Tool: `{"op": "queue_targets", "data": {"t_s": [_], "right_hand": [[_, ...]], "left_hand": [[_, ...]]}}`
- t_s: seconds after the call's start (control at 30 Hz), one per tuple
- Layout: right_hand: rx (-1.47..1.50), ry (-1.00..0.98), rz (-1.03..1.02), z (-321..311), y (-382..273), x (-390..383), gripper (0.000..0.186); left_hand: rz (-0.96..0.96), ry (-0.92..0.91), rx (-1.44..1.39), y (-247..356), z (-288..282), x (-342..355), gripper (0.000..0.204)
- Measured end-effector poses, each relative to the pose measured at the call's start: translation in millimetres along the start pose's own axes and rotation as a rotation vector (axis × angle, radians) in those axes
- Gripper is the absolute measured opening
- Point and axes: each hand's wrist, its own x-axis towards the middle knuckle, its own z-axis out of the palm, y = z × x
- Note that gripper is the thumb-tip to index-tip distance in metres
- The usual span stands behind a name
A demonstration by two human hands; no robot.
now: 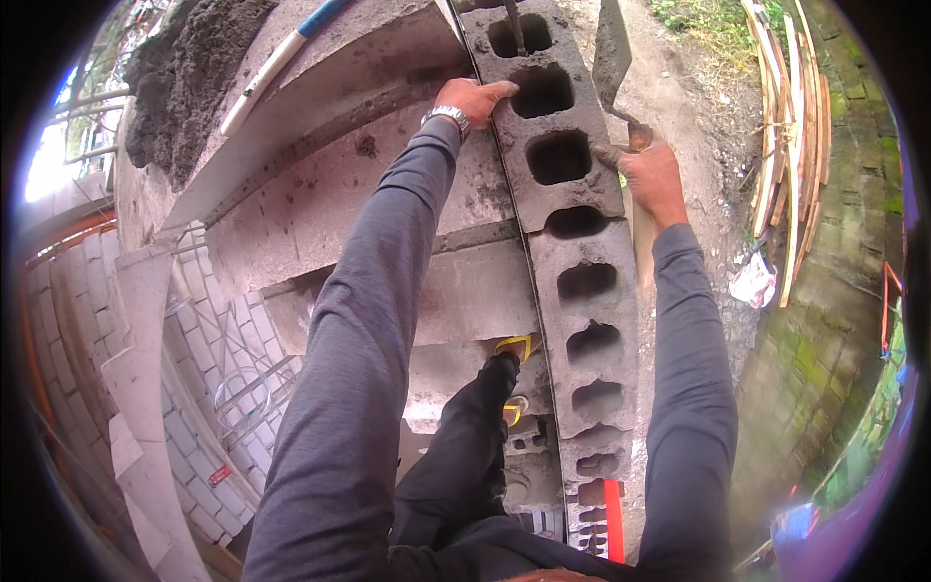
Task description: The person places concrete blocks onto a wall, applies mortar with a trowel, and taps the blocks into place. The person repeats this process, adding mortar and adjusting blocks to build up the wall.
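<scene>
A row of grey hollow concrete blocks (533, 204) runs away from me, its dark cavities facing up. My left hand (470, 101), with a metal watch at the wrist, grips the left edge of a far block, the thumb on its top. Across the row, my right hand (655, 177) is closed round the handle of a trowel (611, 53), whose mortar-smeared blade points away from me. Its thumb presses against the block's right side. A thin dark line (529, 257) follows the row's left edge. Part of a rod stands in the farthest cavity.
Wet mortar (189, 82) is heaped at the far left, beside a white and blue pole (267, 78). Concrete steps (398, 301) lie left of the row, with my yellow sandals below. Wooden strips (795, 145) lie at right. A red strip (614, 521) is near me.
</scene>
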Motion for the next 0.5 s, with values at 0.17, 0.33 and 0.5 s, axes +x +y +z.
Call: {"op": "queue_targets", "data": {"t_s": [0.17,0.33,0.5], "right_hand": [[-0.172,0.079,0.151,-12,7,-2,0.080],[-0.208,0.098,0.196,-56,7,-20,0.064],[-0.026,0.051,0.286,-97,-42,-75,0.052]], "left_hand": [[-0.031,-0.066,-0.098,-8,2,12,0.070],[-0.028,-0.058,-0.044,-4,4,10,0.065],[-0.062,-0.031,-0.007,-7,9,5,0.063]]}}
